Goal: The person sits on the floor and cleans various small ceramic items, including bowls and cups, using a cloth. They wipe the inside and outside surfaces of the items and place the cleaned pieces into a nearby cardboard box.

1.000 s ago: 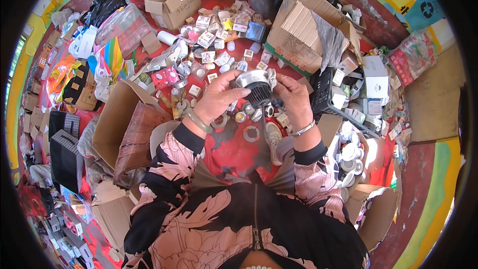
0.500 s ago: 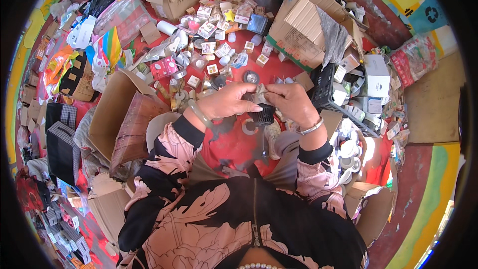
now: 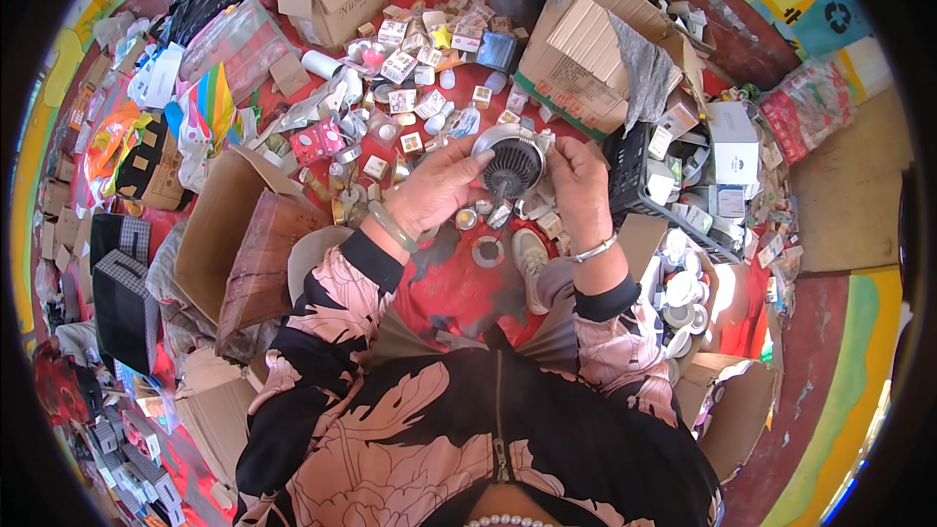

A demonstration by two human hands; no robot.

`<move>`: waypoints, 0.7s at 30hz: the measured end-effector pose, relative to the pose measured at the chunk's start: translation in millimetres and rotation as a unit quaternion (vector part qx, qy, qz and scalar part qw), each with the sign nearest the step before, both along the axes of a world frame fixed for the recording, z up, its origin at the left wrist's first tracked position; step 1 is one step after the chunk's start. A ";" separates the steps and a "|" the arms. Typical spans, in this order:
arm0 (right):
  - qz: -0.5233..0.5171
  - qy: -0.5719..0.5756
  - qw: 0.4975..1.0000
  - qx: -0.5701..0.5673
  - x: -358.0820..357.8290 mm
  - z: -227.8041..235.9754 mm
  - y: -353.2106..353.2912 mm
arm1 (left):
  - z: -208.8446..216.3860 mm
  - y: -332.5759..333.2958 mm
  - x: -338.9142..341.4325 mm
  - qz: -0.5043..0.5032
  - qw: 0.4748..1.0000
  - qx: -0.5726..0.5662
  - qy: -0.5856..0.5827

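A round downlight (image 3: 513, 168) with a silver rim and a black finned heat sink is held up in front of me. Its finned back faces me. My left hand (image 3: 431, 187) is closed on the left edge of the rim, thumb on top. At the opposite edge, the fingers of my right hand (image 3: 580, 183) are pinched by a small metal clip (image 3: 545, 140) on the rim. Below the downlight lie several small round lamp parts, one of them a silver one with a yellowish centre (image 3: 467, 219).
Small white boxes (image 3: 398, 66) pile up ahead on the red floor. An open carton (image 3: 223, 234) stands at my left. A black crate (image 3: 630, 185) of mixed boxes is at my right, with white round fittings (image 3: 683, 288) nearer. My shoe (image 3: 530, 263) is below.
The downlight has come up and turned so its finned back shows. My left hand has shifted to its rim, and my right hand has moved slightly right, apart from the left.
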State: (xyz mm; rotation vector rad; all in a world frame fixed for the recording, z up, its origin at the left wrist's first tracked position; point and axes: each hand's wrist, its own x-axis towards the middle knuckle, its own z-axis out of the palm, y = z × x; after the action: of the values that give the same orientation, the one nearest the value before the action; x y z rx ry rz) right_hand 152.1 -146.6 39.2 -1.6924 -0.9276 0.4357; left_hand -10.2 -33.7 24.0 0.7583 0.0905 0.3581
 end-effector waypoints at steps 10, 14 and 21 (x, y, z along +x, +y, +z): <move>0.150 0.116 0.982 -0.014 4.5 16.6 -6.2 | 10.3 -0.8 -11.7 0.021 0.973 0.223 0.048; 0.185 0.050 0.981 -0.041 3.5 24.1 -10.7 | 25.2 1.9 -22.3 0.000 0.950 0.303 0.068; 0.173 -0.078 0.981 -0.040 -0.2 27.8 -9.5 | 25.7 8.4 -25.0 0.017 0.946 0.298 0.123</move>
State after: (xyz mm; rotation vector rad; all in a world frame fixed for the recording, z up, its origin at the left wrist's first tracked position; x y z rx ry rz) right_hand 151.9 -156.1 67.0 -1.6566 -1.3456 0.5830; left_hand -35.3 -25.3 49.7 1.4039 0.2374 0.3233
